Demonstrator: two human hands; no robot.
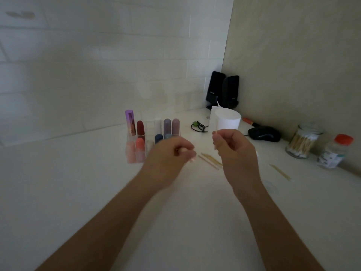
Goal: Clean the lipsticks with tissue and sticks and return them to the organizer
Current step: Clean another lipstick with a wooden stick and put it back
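Head: left hand [172, 153] blurred, curled; right hand [233, 146] pinching stick [214, 132].

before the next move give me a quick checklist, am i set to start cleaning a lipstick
1. Stick in right hand: ok, its fingers pinch a thin pale stick.
2. Left hand free: cannot tell, it is blurred; something pale may be pinched.
3. Tissue roll ready: ok, upright just behind the hands.
4. Lipstick picked: not ok, all visible lipsticks stand in the organizer.
5. Spare sticks: ok, lying on the counter between the hands.
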